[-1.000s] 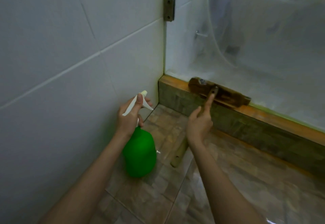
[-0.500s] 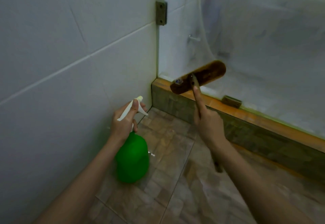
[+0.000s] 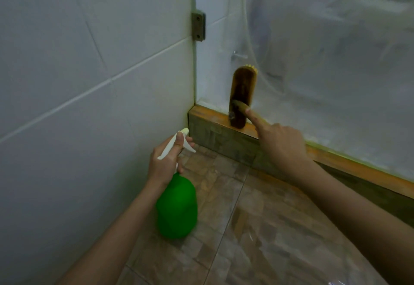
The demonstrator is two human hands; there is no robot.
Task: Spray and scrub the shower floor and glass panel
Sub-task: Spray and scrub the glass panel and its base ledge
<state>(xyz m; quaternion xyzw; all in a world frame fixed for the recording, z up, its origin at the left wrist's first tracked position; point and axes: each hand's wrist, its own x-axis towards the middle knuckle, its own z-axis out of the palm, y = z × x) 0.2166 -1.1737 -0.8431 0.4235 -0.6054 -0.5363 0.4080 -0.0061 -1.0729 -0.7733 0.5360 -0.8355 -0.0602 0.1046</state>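
Corner of a shower stall. The white tiled wall (image 3: 89, 60) on the left carries pale grout lines and meets the glass panel (image 3: 324, 72) at a vertical edge, where a metal hinge bracket (image 3: 198, 26) is fixed. The glass is cloudy and streaked with a whitish film over most of its area; a hose (image 3: 252, 45) and a small metal fitting (image 3: 238, 55) show dimly behind it. The panel stands on a low curb (image 3: 215, 120) with an orange-brown top and a mottled stone face.

The shower floor (image 3: 257, 228) is brown stone-pattern tile, with a wet sheen toward the lower right.

The left hand (image 3: 167, 161) is wrapped round the neck of a green spray bottle (image 3: 177, 208), with one finger over its white trigger head. The bottle hangs above the floor near the wall, nozzle toward the corner.

The right hand (image 3: 282, 145) grasps the handle of a wooden scrub brush (image 3: 243, 92), index finger stretched along it. The brush head stands upright against the lower glass, bristles to the panel, its bottom end at the curb top.
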